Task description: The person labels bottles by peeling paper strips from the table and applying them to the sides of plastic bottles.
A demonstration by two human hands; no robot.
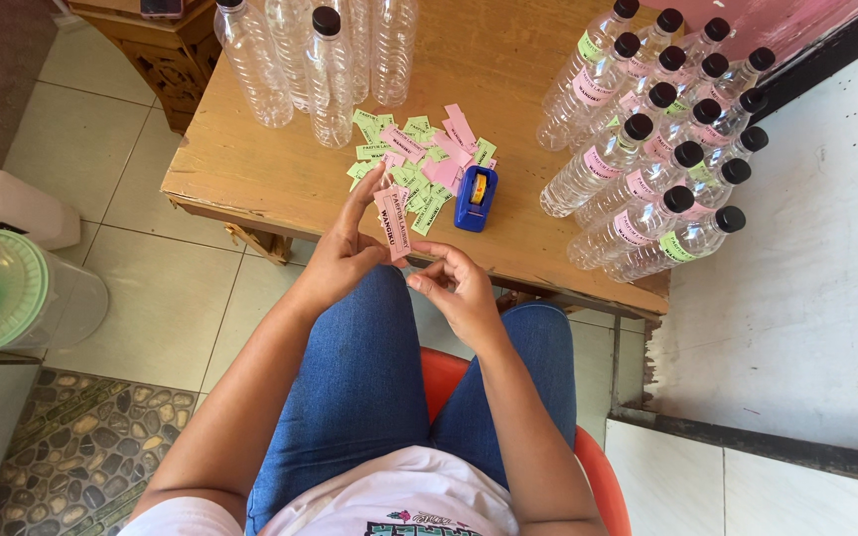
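L hand [342, 260] pinches a pink paper label [392, 223] upright over the table edge [250, 208], face toward the person, prob. to keep it flat. R hand [461, 286] just right of grip, fingers curled at label's lower corner, holding nothing I can tell. Label pile [419, 159] and blue tape dispenser [476, 199] just beyond grip; labelled capped bottles [657, 149] lie further right, unlabelled bottles [310, 69] stand beyond left.

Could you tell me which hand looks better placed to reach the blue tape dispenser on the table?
Right, probably: the right hand is free and sits just below the blue tape dispenser, while the left hand holds the pink label.
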